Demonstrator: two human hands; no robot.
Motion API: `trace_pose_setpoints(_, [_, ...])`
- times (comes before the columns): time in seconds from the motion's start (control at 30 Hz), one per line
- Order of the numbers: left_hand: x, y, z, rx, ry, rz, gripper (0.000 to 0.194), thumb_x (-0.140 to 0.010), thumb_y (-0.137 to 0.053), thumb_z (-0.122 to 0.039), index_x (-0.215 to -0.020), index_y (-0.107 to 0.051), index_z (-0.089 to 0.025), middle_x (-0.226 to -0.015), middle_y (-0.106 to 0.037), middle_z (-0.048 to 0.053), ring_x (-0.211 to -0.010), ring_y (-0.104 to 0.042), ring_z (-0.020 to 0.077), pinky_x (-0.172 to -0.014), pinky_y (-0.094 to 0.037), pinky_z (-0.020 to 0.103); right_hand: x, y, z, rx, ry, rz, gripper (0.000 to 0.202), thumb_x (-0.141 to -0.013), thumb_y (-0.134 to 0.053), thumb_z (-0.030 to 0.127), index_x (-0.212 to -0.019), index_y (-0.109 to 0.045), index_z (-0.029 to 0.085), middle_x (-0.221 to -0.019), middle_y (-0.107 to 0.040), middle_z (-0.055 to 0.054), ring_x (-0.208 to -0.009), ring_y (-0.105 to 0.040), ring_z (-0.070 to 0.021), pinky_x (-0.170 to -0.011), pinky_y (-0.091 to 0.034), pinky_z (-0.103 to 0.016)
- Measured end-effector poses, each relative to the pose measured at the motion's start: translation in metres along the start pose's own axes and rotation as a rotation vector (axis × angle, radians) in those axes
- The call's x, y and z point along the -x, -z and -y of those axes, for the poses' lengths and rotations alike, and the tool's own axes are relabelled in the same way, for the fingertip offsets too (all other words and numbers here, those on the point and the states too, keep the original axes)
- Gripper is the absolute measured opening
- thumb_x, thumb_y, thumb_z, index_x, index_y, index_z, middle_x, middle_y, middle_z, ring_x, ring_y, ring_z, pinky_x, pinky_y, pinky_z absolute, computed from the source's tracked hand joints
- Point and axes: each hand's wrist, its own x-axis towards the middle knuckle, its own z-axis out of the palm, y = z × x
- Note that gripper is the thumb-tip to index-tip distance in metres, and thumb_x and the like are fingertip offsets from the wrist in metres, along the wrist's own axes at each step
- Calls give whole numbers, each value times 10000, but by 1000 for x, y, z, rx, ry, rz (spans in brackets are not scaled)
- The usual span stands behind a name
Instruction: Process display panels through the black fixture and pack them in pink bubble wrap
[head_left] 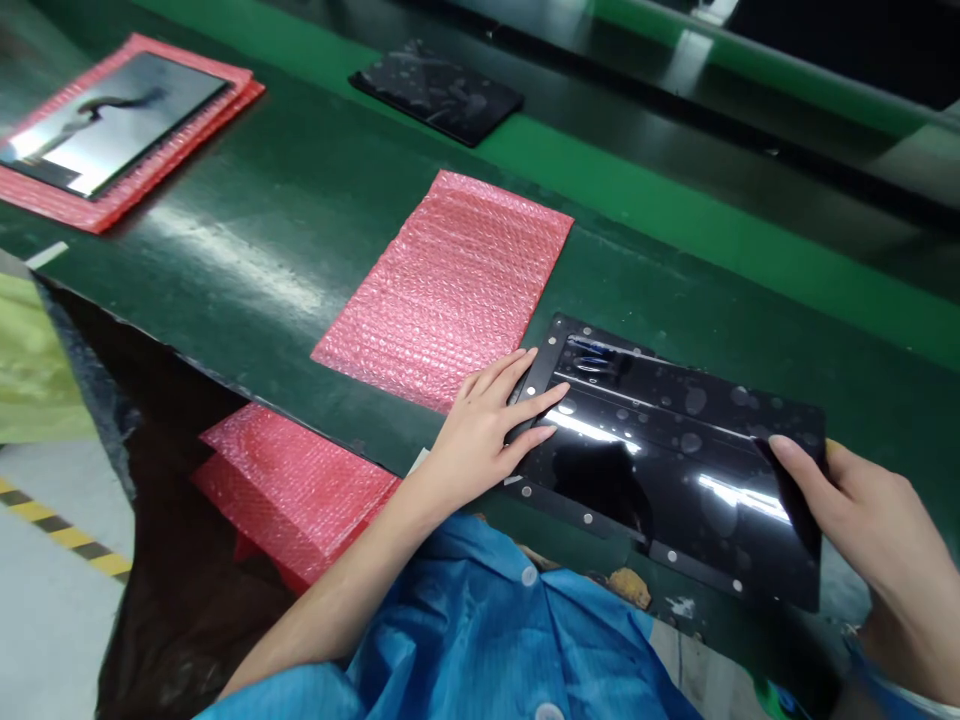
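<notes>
A glossy black screen panel (pixel 675 440) with bubbled clear film lies in front of me. Along its left and near edges shows a black frame (pixel 626 530) with small round silvery dots. My right hand (pixel 862 500) grips the panel's right end, thumb on top and the other fingers partly hidden beneath. At the opposite end my left hand (pixel 495 415) rests with its fingers spread over the frame's edge and the panel's surface. Just beyond that hand lies a flat pink bubble-wrap bag (pixel 450 285).
On the green bench (pixel 277 190), a screen panel (pixel 127 110) lies on pink bubble wrap at the far left. Another dark panel (pixel 435 90) sits toward the back. More pink bubble-wrap bags (pixel 300 480) are below the bench's near edge.
</notes>
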Motion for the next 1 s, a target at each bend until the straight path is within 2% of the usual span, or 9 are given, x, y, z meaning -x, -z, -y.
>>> trace_pose_setpoints(0.07, [-1,1,1,12,15,6,419,-1018,-551,-433,-1425,-611,-349,-1602,-443,95,-1488,-389,306,-1184,-349,558,-8,2,0,319,50,17,635,-803,-386,838,-476,-433,295,-490,-534,-92,-469,-515,-277,-492,-383,-391])
trace_pose_setpoints(0.17, [-1,3,3,22,29,13,414,-1017,-557,-405,-1424,-611,-355,-1609,-436,87,-1480,-399,318,-1184,-344,584,-14,-1,1,477,135,-5,669,-864,-325,819,-489,-481,287,-518,-561,-95,-450,-511,-264,-470,-352,-373])
trace_pose_setpoints(0.33, [1,2,-2,-80,27,-36,393,-1023,-543,-347,-1404,-630,-315,-1613,-428,119,-1482,-405,328,-1150,-392,594,-21,-3,-5,378,204,-126,597,-892,-363,748,-591,-566,274,-538,-573,-60,-470,-485,-215,-473,-272,-311])
trace_pose_setpoints(0.47, [-1,-17,-44,-179,-104,-176,403,-1022,-484,-223,-1399,-624,-238,-1627,-401,146,-1518,-355,338,-1115,-444,581,-42,3,-11,191,150,-92,457,-858,-456,645,-618,-528,263,-571,-601,-34,-557,-529,-210,-528,-307,-309])
trace_pose_setpoints(0.6, [-3,-52,-104,-103,-472,109,449,-1042,-408,-352,-1427,-594,-216,-1591,-464,102,-1481,-431,296,-1143,-478,524,-68,2,-15,-47,143,122,400,-796,-558,624,-664,-492,252,-567,-603,-2,-555,-542,-172,-584,-372,-294])
trace_pose_setpoints(0.67, [-5,-68,-123,-119,-558,244,507,-1041,-369,-461,-1451,-581,-250,-1584,-473,65,-1477,-441,270,-1174,-476,460,-77,-2,-15,-91,134,179,418,-772,-612,630,-661,-471,252,-548,-581,14,-531,-517,-157,-589,-376,-290])
trace_pose_setpoints(0.8, [-11,-82,-131,-101,-554,338,489,-1036,-378,-452,-1449,-588,-295,-1578,-472,13,-1489,-414,262,-1221,-434,408,-85,-5,-8,54,119,135,474,-731,-734,600,-622,-438,246,-585,-581,9,-593,-525,-165,-570,-317,-285])
trace_pose_setpoints(0.9, [-14,-81,-128,-43,-539,401,494,-1016,-435,-357,-1485,-561,-266,-1580,-458,33,-1494,-395,293,-1247,-394,446,-87,-3,-1,142,120,142,481,-759,-749,584,-618,-442,241,-607,-580,0,-620,-535,-174,-557,-282,-286])
trace_pose_setpoints(1.0, [-13,-79,-127,-41,-548,438,578,-1000,-458,-435,-1548,-489,-253,-1611,-391,58,-1518,-343,308,-1239,-400,472,-88,-2,3,103,110,148,478,-743,-785,564,-615,-459,238,-605,-583,-2,-627,-546,-176,-563,-282,-283])
